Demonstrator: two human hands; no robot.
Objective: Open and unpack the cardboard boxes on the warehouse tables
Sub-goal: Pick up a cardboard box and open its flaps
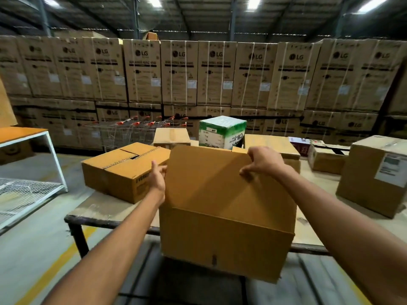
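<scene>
View from a person's head in a warehouse, looking down two bare forearms. A plain cardboard box (220, 243) sits at the near edge of a worn, pale wooden surface (312, 227) on a dark metal frame, and juts past that edge toward the viewer. Its near flap (209, 183) stands raised. The left grip (159, 176) holds the flap's left edge; the right grip (262, 161) pinches its top edge, fingers curled over

More boxes share the surface: a closed brown carton (123, 172) to the left, a green-and-white box (221, 132) behind, a small opened box (326, 158) to the right, and a tall carton with a white label (372, 175) at the far right

Beyond the surface stands a row of wire shopping trolleys (132, 130) with red handles. Behind them a wall of stacked LG washing machine cartons (179, 71) spans the room, two tiers showing. At the left are an orange-topped table with a white frame (24, 133) and a white wire rack (24, 190). The concrete floor carries a yellow line (59, 260). Strip lights (253, 2) glow in the dark metal roof
</scene>
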